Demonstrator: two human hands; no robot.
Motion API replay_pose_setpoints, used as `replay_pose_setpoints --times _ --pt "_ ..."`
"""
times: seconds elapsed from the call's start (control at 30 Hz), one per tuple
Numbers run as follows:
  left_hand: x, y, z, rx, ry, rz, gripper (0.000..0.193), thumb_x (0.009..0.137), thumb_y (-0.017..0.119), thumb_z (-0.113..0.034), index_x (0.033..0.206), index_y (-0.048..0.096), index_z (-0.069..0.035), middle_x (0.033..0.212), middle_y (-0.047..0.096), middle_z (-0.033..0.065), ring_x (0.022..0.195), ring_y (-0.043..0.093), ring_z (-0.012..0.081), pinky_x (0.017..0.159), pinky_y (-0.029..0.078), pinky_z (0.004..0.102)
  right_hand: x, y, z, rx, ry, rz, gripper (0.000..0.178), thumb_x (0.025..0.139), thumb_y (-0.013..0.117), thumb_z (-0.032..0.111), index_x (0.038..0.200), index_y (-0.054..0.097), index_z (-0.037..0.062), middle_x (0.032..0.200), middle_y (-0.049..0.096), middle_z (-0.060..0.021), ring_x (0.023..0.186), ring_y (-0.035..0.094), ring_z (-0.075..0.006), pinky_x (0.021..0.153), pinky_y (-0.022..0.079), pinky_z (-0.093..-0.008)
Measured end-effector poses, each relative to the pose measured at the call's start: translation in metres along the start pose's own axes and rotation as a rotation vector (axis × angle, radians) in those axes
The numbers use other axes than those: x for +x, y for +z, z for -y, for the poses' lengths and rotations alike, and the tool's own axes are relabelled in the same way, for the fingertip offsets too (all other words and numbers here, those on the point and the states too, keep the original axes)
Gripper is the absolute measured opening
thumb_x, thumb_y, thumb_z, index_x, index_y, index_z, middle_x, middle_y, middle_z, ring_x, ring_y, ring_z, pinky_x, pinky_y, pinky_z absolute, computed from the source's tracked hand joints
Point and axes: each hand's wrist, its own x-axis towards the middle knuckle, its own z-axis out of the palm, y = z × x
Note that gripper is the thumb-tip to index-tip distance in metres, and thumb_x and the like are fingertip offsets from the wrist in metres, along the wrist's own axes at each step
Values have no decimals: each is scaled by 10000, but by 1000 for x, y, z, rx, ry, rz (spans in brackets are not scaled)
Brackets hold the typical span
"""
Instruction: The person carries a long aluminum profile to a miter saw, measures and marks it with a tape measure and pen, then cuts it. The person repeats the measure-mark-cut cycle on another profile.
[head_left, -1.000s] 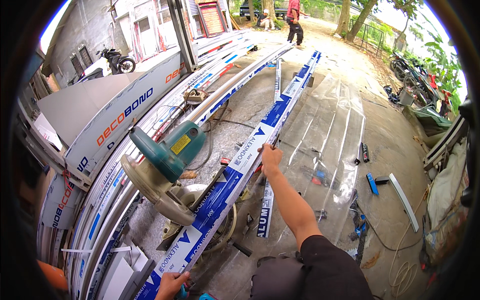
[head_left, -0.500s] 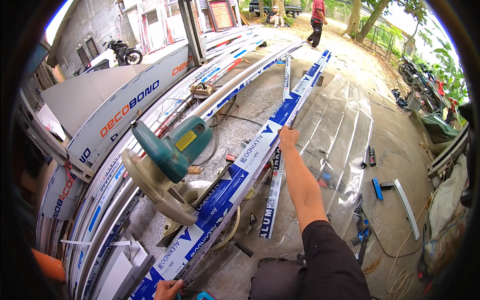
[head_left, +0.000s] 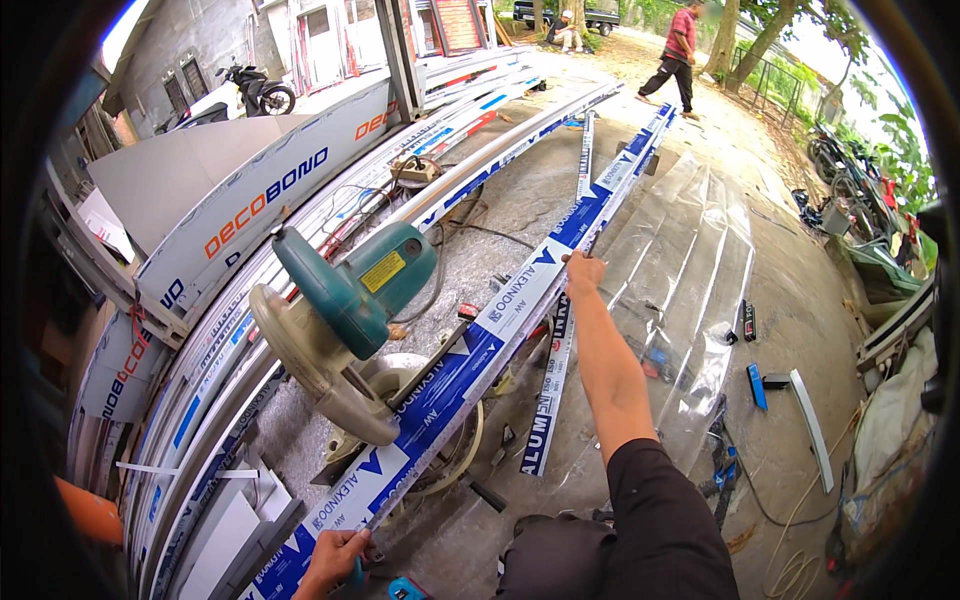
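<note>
A long aluminium profile (head_left: 465,352) wrapped in blue-and-white film runs slantwise across the base of a green cut-off saw (head_left: 345,290). My right hand (head_left: 585,272) is closed on its right edge, beyond the saw. Nearer me, my left hand (head_left: 335,562) pinches the same edge close to the profile's near end. The saw's head and guard are over the profile's left side; whether the blade touches it I cannot tell. A teal tape measure (head_left: 405,588) lies just right of my left hand, cut off by the lower rim.
Stacked long profiles (head_left: 215,400) and upright panels (head_left: 250,215) line the left. A narrow profile strip (head_left: 548,415) and clear plastic sheeting (head_left: 690,270) lie right of the saw. Cables and offcuts, including a white curved strip (head_left: 812,430), are farther right. One person (head_left: 678,60) walks in the back.
My left hand has come slightly farther into view along the profile's edge. My right hand keeps its hold. The person at the back has walked rightward, and the whole view has shifted a little.
</note>
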Motion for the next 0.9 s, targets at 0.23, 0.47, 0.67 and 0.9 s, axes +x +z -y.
replay_pose_setpoints --times 0.23,0.47,0.67,0.9 --pt "12 -4 7 57 2 -7 462 992 634 -414 872 781 8 717 729 43 686 653 110 678 522 307 1 5 -19 -31 -127 -23 237 876 727 158 872 718 -78 831 745 -193 729 711 -246 690 541 -369" --pt "25 -44 65 264 76 -60 490 986 594 -503 860 810 -81 760 763 66 724 714 156 721 544 325 -33 -49 -49 161 -104 480 113 935 666 171 973 648 66 720 552 7 552 480 -87 420 365 -249" --pt "1 -83 111 203 -115 -202 575 943 641 -584 783 805 -56 698 740 77 663 697 176 660 546 356 -171 -125 -24 222 24 1029 231 1039 600 180 1200 654 24 965 641 -30 678 504 -72 613 417 -225" --pt "-25 -96 117 351 -219 -282 624 902 627 -652 758 801 -70 731 735 134 760 723 292 734 551 416 -337 -151 9 -475 -1079 1788 291 861 709 -15 1145 649 -2 1097 634 -133 942 662 -302 783 547 -352"
